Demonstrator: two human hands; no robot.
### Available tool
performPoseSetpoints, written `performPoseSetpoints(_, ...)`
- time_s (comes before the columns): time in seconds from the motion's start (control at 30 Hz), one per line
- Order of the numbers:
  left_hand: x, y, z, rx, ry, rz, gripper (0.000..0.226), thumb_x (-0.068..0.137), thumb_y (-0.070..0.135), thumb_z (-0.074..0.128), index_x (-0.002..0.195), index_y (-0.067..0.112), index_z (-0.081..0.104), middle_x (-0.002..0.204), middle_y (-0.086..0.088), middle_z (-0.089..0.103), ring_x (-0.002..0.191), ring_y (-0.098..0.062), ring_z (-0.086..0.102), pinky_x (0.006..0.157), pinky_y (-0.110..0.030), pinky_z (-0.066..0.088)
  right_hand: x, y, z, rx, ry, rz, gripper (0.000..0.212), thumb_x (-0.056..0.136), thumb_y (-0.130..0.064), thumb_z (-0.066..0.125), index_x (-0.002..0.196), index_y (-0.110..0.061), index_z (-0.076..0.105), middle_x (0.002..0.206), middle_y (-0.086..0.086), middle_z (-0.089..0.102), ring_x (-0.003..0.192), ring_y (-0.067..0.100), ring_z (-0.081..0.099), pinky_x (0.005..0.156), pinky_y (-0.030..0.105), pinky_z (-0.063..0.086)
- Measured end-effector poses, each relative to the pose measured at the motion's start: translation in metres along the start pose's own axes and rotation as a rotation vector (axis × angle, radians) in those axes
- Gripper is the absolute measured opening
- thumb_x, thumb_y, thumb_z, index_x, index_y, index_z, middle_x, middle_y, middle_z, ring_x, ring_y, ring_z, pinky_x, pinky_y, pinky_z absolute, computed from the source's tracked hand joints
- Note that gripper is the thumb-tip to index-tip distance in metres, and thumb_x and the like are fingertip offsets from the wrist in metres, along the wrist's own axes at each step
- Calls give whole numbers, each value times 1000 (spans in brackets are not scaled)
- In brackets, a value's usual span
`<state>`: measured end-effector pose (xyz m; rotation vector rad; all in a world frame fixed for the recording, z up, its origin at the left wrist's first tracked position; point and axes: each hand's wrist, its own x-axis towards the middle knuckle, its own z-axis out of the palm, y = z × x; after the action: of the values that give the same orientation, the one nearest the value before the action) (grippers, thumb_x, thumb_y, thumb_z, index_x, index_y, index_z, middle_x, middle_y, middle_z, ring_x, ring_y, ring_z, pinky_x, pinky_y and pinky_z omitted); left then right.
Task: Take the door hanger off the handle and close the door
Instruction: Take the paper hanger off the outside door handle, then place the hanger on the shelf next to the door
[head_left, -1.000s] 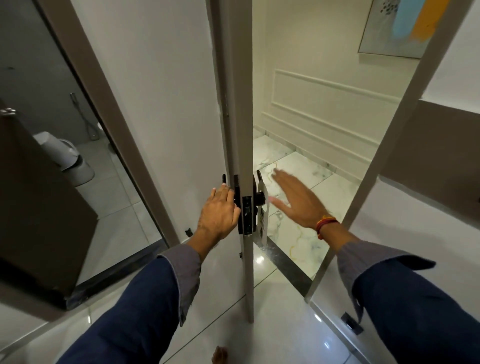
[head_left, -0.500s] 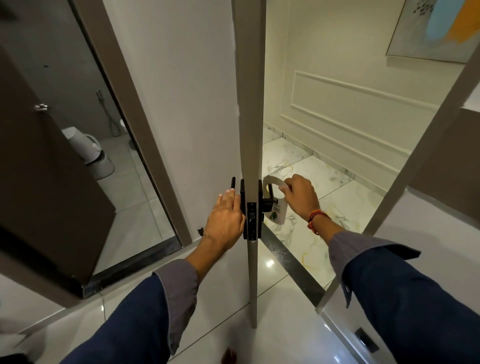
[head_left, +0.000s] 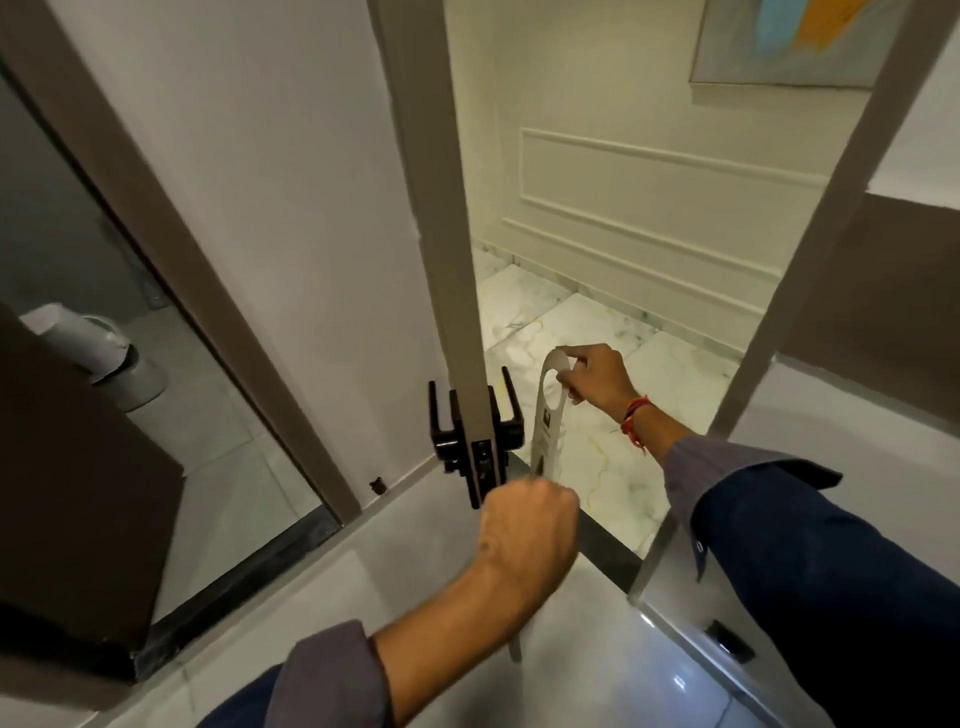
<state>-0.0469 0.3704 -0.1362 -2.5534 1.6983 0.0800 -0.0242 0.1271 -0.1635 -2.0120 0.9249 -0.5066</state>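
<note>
The door (head_left: 457, 291) is pale grey-beige and stands open, its thin edge turned to the camera. A black handle (head_left: 511, 408) sits on each side of the edge, with a black lock plate between them. The door hanger (head_left: 546, 415) is a long white card with a round hole near its top; it hangs upright just beside the right handle, free of it.

Ahead of me the hallway floor (head_left: 597, 332) is pale marble with yellowish veins, brightly lit. Its cream wall (head_left: 649, 197) carries raised panel moulding, and a painting (head_left: 789, 41) in blue and orange hangs high on it. To my left a dim bathroom opens, with a white toilet (head_left: 98, 348) on grey tiles and a dark brown panel (head_left: 78, 493) in front. Under me the floor is glossy grey tile (head_left: 571, 675).
</note>
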Motion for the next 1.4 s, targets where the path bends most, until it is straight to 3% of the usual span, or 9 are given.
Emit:
performPoseSetpoints(0.13,63,18,17,-232,11,-58,75,100,49,48,147,-7,30,142,-27,50,114,-40,62,83,-48,56,-11,26,-50,182,11,138,49,87,7,67,136,0,65,79,28,71,50,26,62,52,28,62)
performPoseSetpoints(0.2,95,27,31,-328,-70,-54,93,97,54,51,153,-9,9,150,-27,40,127,-42,52,95,-50,52,-25,45,-80,263,54,216,47,86,8,65,132,3,67,81,27,69,52,25,61,50,28,60)
performPoseSetpoints(0.37,141,88,67,-450,23,244,24,101,20,45,112,3,58,102,-21,70,93,-40,68,71,-41,50,-84,100,-153,413,210,361,37,91,-4,72,126,7,66,84,28,68,48,18,65,50,28,61)
performPoseSetpoints(0.5,150,157,71,-894,-112,379,21,99,16,54,104,2,69,100,-16,75,84,-28,71,71,-33,56,-163,150,-208,429,324,454,46,92,-45,75,122,-11,69,93,14,72,71,21,68,65,36,66)
performPoseSetpoints(0.6,148,214,75,-1114,-348,447,18,96,14,63,109,5,72,105,-13,77,73,-7,72,62,-16,56,-238,192,-236,301,392,604,40,93,-37,76,123,-12,66,102,8,71,82,20,69,67,33,64)
performPoseSetpoints(0.67,139,259,80,-1186,-551,492,23,95,18,66,114,7,71,111,-13,76,85,-17,76,74,-35,64,-291,218,-250,296,376,697,34,94,-24,75,121,-6,68,107,13,73,87,24,72,75,37,66)
performPoseSetpoints(0.8,107,348,87,-1196,-728,600,28,94,20,68,117,5,69,112,-14,75,97,-31,74,83,-56,61,-387,258,-268,434,416,819,25,96,-4,68,119,5,67,114,24,75,101,41,75,85,47,66)
performPoseSetpoints(1.23,-32,655,148,-845,-974,876,25,95,5,63,119,7,68,123,-10,71,107,-31,71,82,-47,62,-668,417,-337,754,996,864,16,98,2,63,109,13,62,122,38,66,105,46,71,91,49,63)
performPoseSetpoints(1.4,-89,763,177,-769,-889,988,21,91,10,71,112,9,72,122,-8,73,103,-30,73,82,-44,63,-753,465,-365,826,1173,932,4,98,0,62,99,-1,66,112,26,75,100,39,74,95,56,61)
